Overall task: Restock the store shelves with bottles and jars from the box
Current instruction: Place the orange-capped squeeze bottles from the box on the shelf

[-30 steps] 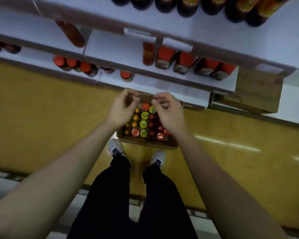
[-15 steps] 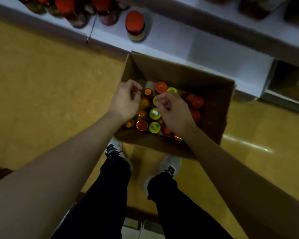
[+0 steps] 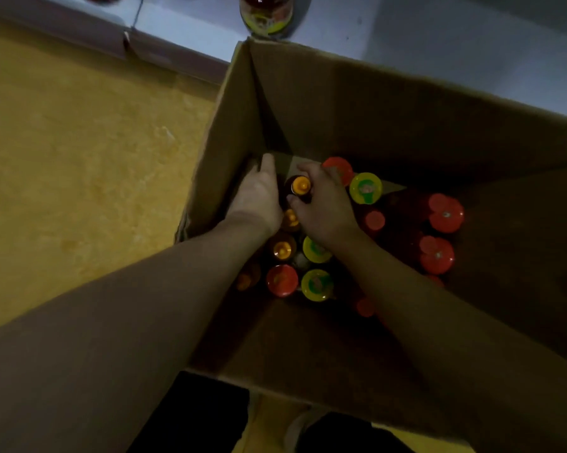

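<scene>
floor point(image 3: 79, 142): yellow, cardboard box point(image 3: 341, 103) set on it
right hand point(image 3: 327, 204): grip pinched round orange-capped bottle point(image 3: 300, 188)
left hand point(image 3: 259, 194): fingers straight, beside bottle

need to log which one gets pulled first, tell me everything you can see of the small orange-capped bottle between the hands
The small orange-capped bottle stands upright at the far left of the cardboard box, seen from straight above. Its cap is bright orange with a raised centre, over a dark neck and shoulders; the body below is hidden, and no label shows. The right hand curls round it, thumb at its near side. The left hand lies close on its other side; whether it touches the bottle is unclear. More orange-capped bottles stand just behind it, nearer the person.
</scene>
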Motion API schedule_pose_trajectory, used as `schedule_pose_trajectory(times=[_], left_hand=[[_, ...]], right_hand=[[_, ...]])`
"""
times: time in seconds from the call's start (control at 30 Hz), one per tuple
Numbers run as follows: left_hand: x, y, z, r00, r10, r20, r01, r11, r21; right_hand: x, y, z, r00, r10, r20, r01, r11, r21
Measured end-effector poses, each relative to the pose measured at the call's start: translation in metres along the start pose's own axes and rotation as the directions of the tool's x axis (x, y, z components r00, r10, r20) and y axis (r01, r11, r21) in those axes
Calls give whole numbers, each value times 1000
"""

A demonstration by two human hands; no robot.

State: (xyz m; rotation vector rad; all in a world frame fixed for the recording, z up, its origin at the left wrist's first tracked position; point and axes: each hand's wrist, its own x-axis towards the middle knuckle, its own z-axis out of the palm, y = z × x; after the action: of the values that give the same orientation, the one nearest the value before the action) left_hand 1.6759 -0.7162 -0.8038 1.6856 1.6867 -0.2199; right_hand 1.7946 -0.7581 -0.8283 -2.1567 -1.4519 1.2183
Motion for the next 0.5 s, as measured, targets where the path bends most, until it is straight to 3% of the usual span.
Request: schedule_pose_trajectory(times=[0.2, 0.5], left_hand=[[22, -23, 20, 995, 76, -65, -70, 994, 88], [-2, -12, 5, 958, 247, -145, -250, 968, -2]], right_hand=[[31, 19, 23, 997, -10, -76, 4, 997, -80], [5, 12, -14, 993, -54, -103, 38, 988, -148]])
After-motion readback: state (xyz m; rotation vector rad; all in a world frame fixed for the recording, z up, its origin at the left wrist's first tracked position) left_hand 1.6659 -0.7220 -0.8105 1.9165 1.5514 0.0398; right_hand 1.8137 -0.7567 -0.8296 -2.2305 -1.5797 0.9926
